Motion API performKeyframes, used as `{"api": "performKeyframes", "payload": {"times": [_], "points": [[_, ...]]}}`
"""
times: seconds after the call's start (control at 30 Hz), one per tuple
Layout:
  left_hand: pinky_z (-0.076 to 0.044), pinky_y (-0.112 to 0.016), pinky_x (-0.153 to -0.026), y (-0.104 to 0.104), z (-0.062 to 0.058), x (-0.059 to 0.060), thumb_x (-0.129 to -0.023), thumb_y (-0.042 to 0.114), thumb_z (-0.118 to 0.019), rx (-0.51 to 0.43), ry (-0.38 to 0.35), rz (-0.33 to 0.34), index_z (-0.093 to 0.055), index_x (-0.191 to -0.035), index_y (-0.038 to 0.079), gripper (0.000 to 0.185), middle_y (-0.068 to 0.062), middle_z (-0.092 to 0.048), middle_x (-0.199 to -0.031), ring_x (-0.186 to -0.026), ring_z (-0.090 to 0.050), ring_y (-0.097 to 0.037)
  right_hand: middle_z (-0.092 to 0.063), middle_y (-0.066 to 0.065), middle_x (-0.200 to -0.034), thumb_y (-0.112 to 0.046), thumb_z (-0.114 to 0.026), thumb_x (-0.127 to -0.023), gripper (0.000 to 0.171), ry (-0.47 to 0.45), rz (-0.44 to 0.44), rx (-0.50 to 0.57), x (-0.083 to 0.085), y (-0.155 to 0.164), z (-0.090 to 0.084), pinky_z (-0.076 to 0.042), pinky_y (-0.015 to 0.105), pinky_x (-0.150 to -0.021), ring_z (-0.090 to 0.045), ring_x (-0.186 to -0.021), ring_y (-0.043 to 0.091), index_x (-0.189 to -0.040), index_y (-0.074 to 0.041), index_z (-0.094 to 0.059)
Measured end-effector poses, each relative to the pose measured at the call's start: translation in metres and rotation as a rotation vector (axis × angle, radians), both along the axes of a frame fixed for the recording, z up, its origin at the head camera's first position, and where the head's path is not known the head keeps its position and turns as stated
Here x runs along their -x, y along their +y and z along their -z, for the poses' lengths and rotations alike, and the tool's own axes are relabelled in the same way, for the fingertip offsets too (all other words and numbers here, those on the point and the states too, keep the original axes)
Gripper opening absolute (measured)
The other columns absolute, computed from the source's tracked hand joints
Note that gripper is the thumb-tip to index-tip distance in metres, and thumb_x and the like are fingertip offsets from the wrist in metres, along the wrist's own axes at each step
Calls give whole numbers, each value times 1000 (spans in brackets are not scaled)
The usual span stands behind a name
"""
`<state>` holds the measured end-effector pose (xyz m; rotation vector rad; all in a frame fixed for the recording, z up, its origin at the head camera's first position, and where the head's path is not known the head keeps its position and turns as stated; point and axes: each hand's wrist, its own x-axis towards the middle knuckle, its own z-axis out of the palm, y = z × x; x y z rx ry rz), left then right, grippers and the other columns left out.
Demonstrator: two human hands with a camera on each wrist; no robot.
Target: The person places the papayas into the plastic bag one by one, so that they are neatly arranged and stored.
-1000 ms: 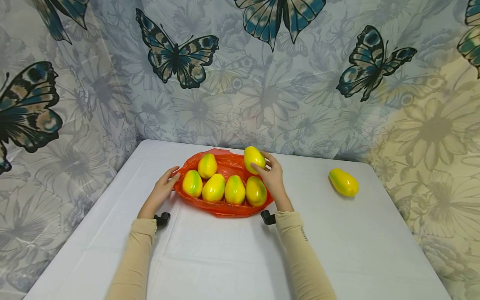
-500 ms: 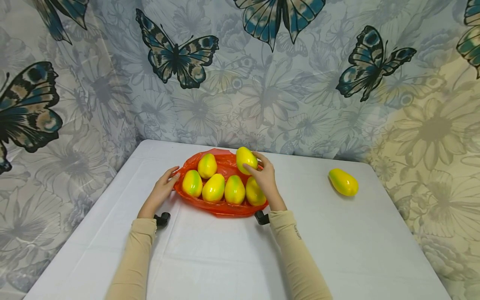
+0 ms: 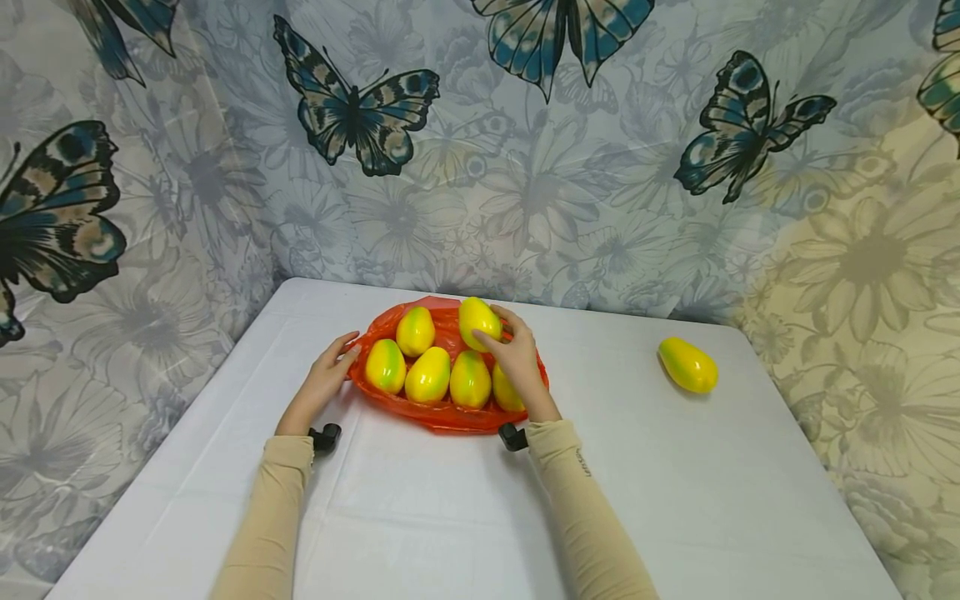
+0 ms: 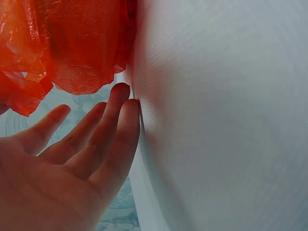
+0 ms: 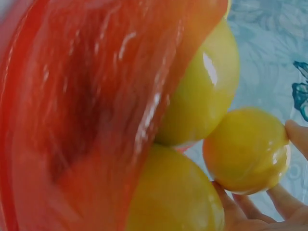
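I count five yellow-green fruits lying in the orange bag (image 3: 450, 417) at table (image 3: 450, 517) centre. My right hand (image 3: 517, 362) curls round a sixth, the held fruit (image 3: 478, 322), over the bag's 1 o'clock rim. My left hand (image 3: 324, 379), fingers straight, touches the bag's 9 o'clock edge. One stray fruit (image 3: 687, 364) lies well apart at 3 o'clock, left to gather, I judge.

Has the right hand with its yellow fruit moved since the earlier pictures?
Yes. The right hand carried the fruit leftward, over the red bag.
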<state>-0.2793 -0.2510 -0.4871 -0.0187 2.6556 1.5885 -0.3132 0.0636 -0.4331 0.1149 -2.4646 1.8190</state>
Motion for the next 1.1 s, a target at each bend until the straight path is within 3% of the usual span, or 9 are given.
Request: {"api": "performKeyframes", "payload": {"times": [0.6, 1.1], "points": [[-49, -47, -100, 1, -1, 0, -104, 45, -37, -5, -17, -2, -24, -155, 14, 61, -25, -34, -153, -130, -50, -40, -49, 5, -144, -27, -73, -88, 57, -75, -10, 72, 0, -22, 9, -44, 45, -109, -47, -131, 29, -139, -16, -52], [-49, -48, -101, 1, -1, 0, -104, 47, -36, 1, -24, -7, -24, -156, 15, 62, -25, -30, -155, -132, -47, -41, -53, 12, -139, -27, -75, -86, 57, -3, 42, -55, 8, -36, 15, -47, 46, -102, -51, -125, 31, -137, -13, -55]]}}
